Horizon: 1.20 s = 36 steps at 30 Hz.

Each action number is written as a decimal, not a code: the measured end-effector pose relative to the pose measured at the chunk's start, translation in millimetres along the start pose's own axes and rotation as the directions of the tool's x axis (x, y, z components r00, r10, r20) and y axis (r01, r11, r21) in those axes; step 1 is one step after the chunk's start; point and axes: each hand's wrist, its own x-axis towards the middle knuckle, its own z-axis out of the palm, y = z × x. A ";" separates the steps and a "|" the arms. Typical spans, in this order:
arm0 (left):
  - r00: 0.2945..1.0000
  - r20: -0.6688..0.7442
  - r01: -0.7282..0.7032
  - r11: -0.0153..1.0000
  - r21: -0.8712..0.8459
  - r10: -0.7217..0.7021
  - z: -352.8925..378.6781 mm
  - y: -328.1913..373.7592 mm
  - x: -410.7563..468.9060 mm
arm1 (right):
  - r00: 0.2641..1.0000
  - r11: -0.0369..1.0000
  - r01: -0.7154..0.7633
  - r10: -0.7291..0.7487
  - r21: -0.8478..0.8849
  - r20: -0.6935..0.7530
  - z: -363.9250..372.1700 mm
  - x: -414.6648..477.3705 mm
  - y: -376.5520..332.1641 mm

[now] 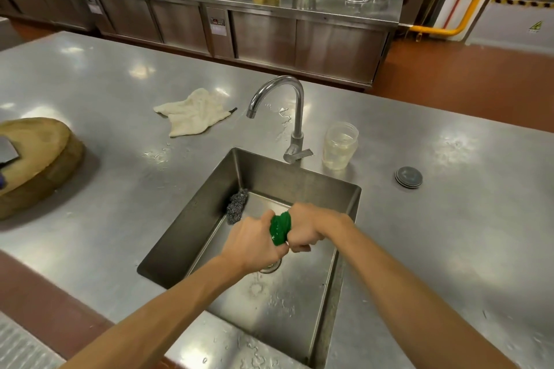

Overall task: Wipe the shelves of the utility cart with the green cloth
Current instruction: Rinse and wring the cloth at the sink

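Plainly, the bunched, wet green cloth [280, 228] is squeezed between both fists over the rectangular stainless-steel sink [269, 172]. The left hand [254, 241] curls tight round one end and the right hand [311, 228] round the other. Their knuckles are close together, so only a short glossy lump shows between them. This looks like wringing, done above the round drain [271, 267] so water falls into the sink rather than onto the steel counter [105, 144]. A grey steel-wool scourer [236, 205] leans in the sink's far left corner. The curved chrome tap [289, 99] shows no running water. No utility cart is in view, so I judge the wiping not yet begun.
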 end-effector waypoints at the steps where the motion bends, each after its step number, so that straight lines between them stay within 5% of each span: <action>1: 1.000 0.000 -0.011 1.000 0.001 0.011 2.0 0.3 -2.2 | 1.000 1.000 0.005 -0.005 0.008 0.012 3.0 0.0 2.2; 10: 0.992 0.078 -0.105 0.986 0.131 0.095 -2.2 19.3 -7.9 | 0.902 0.965 0.181 -0.085 0.191 -0.424 51.6 -33.9 34.7; 14: 0.995 0.038 -0.092 0.995 -0.046 0.094 5.0 55.7 -19.8 | 0.868 0.897 0.262 -0.057 0.356 -0.494 57.4 -80.4 68.3; 18: 0.987 0.114 -0.078 0.957 -0.278 0.114 21.7 114.6 -29.0 | 0.838 0.714 0.251 0.178 0.654 -0.516 70.9 -139.3 107.9; 25: 0.923 0.263 -0.034 0.741 -0.670 0.280 54.1 240.6 -71.2 | 0.561 0.508 0.395 0.527 0.766 -0.639 127.1 -257.0 172.8; 33: 0.826 0.421 0.174 0.541 -0.823 0.375 90.9 383.9 -164.4 | 0.280 0.281 0.549 0.825 0.787 -0.490 220.2 -421.5 241.7; 36: 0.791 0.492 0.285 0.492 -0.823 0.364 112.9 436.7 -209.3 | 0.256 0.183 0.603 0.877 0.776 -0.406 264.9 -483.8 259.3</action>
